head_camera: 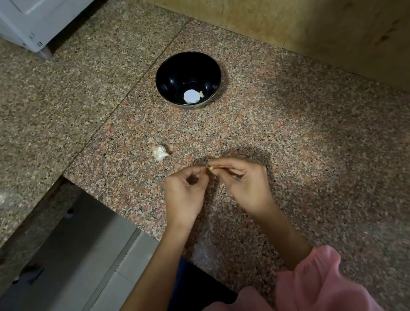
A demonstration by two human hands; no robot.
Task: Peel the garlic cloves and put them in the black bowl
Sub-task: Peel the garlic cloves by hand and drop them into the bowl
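Head view: at the middle of the frame the left hand and right hand meet over the speckled granite counter. Their curled fingers pinch a small pale garlic clove from both sides. Just above and left of them, a white papery garlic piece lies on the counter. Higher, at upper centre, stands the round black bowl, with a white round patch and a small pale-yellow piece at its bottom. A pink sleeve fills the lower right.
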